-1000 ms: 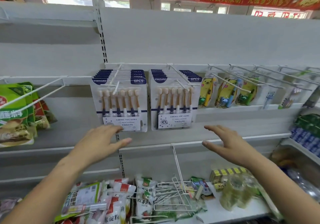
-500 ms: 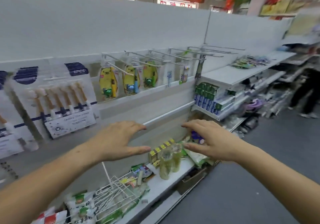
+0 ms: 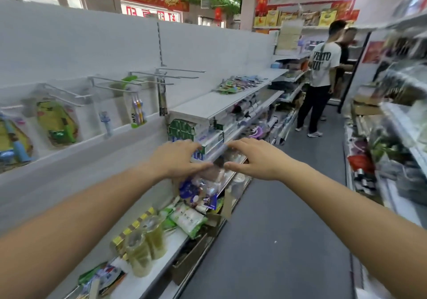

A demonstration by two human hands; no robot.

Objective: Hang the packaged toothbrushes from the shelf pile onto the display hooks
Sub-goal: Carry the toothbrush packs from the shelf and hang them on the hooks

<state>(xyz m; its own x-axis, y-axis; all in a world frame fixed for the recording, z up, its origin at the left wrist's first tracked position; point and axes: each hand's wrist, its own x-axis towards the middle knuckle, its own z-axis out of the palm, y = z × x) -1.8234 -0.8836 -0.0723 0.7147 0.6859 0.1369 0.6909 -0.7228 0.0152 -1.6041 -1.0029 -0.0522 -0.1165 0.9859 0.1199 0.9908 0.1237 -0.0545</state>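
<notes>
A pile of packaged toothbrushes [image 3: 239,83] lies on the white shelf [image 3: 203,104] further along the aisle. Metal display hooks [image 3: 161,76] jut from the back panel to the left; some carry packaged toothbrushes [image 3: 137,108] and yellow children's toothbrush packs [image 3: 56,123]. My left hand [image 3: 180,160] and my right hand [image 3: 256,159] are both stretched out in front of me at mid-height, fingers relaxed and spread, holding nothing. They hover in front of the shelf edge below the pile, well short of it.
Stacked toothpaste boxes [image 3: 196,132] sit under the white shelf. Bottles [image 3: 144,241] and snack bags [image 3: 188,220] fill the bottom shelf at my left. Two people [image 3: 323,77] stand at the far end of the grey aisle floor [image 3: 277,229]. More stocked shelves [image 3: 392,137] line the right.
The view has swung right, from the six-pack toothbrush cards to down the aisle. Both hands stayed out in front, empty, and have come closer together.
</notes>
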